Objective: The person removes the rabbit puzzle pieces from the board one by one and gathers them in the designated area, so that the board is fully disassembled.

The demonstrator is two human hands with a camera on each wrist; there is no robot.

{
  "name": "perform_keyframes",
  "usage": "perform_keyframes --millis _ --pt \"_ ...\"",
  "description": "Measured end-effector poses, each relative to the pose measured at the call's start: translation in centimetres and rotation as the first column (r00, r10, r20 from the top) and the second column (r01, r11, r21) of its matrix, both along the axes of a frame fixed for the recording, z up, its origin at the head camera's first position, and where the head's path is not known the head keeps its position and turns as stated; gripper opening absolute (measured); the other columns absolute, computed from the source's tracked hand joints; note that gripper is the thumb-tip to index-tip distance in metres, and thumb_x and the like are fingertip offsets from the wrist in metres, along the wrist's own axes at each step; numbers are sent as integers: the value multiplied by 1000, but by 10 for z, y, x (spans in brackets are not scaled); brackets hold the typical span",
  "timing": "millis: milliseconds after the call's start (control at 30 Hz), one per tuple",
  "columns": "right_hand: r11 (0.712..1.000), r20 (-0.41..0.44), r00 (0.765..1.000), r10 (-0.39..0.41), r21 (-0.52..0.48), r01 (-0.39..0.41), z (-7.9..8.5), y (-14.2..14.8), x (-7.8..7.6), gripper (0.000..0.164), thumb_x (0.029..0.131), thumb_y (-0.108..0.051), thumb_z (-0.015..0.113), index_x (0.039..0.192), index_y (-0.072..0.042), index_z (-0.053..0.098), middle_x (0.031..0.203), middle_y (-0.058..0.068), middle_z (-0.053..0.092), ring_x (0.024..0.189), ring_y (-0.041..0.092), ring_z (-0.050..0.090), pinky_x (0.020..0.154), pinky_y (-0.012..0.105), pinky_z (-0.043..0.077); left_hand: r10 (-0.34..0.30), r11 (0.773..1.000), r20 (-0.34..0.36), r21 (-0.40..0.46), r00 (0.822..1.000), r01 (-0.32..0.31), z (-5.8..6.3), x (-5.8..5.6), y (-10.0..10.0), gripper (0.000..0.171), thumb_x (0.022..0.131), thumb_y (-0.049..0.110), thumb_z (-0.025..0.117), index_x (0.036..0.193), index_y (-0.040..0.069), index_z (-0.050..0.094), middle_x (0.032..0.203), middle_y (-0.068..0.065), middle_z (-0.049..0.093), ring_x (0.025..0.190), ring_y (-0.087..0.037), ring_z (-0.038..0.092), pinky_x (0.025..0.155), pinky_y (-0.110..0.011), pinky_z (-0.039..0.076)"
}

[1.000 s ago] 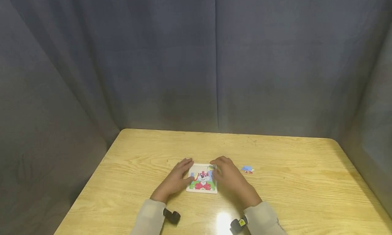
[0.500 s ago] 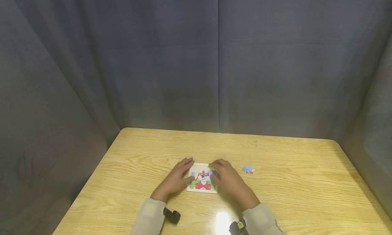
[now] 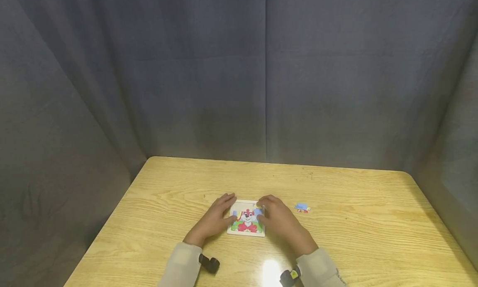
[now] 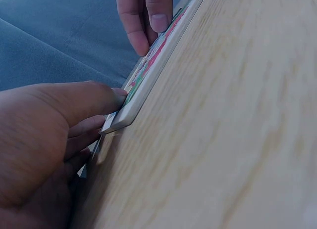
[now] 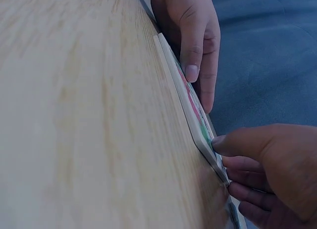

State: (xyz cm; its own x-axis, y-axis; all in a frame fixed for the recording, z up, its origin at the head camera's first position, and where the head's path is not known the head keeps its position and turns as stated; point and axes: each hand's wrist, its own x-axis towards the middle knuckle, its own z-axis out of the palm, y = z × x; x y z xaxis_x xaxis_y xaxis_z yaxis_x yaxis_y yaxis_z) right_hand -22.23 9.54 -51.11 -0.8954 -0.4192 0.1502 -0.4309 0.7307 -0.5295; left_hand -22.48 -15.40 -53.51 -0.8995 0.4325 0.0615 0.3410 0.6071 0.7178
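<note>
A small jigsaw puzzle board (image 3: 246,234) with a pale frame lies on the table, its picture a red-and-white cartoon animal on green. The upper part of the board shows bare backing. My left hand (image 3: 213,220) holds the board's left side, thumb (image 4: 116,98) over the frame and fingers along the outer edge. At the upper right my right hand (image 3: 281,220) pinches a blue and yellow puzzle piece (image 3: 257,212) against the board, thumb below and index finger above. Its other fingers curl beside the right edge in the right wrist view. The fingers partly hide the piece.
Loose puzzle pieces (image 3: 302,207), blue with red and yellow, lie together to the right of the right hand. A wood-grain table (image 3: 358,237) carries everything. Dark grey curtains (image 3: 201,79) stand behind and at both sides. Each wrist wears a black camera.
My right hand has shifted slightly left and down onto the board's upper right, its thumb and index finger now lower at the blue piece. The left hand and board stay in place.
</note>
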Motion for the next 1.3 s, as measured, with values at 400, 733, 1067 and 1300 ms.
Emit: perform_keyframes --millis 400,733,1067,1300 --pt "1000 12 1000 10 -2 -10 -3 -2 0 38 85 -21 75 117 -4 66 128 8 58 121 29 53 101 43 47 -1 1000 1 10 1000 1 -2 3 -3 62 95 25 63 149 6 38 158 -7 27 148 -32 12 115 -58 17" --pt "999 -7 1000 17 30 -17 0 -3 -3 39 82 -22 76 116 -4 66 125 7 60 118 30 55 99 42 48 4 1000 2 23 1000 -4 -3 1 -4 62 95 27 63 149 7 39 158 -6 28 147 -31 12 114 -59 18" --pt "999 -6 999 35 13 -35 4 -2 -5 41 79 -19 78 113 -1 64 117 8 60 109 28 56 92 39 52 8 999 22 43 1000 -9 0 2 -2 62 95 26 63 149 7 38 158 -6 27 148 -31 11 114 -59 17" --pt "999 9 999 34 0 -34 2 -1 -6 43 78 -18 78 114 -1 61 113 4 57 99 19 51 84 31 51 0 1000 15 24 1000 -1 1 1 0 62 95 26 63 149 8 38 158 -6 27 148 -31 11 114 -58 17"
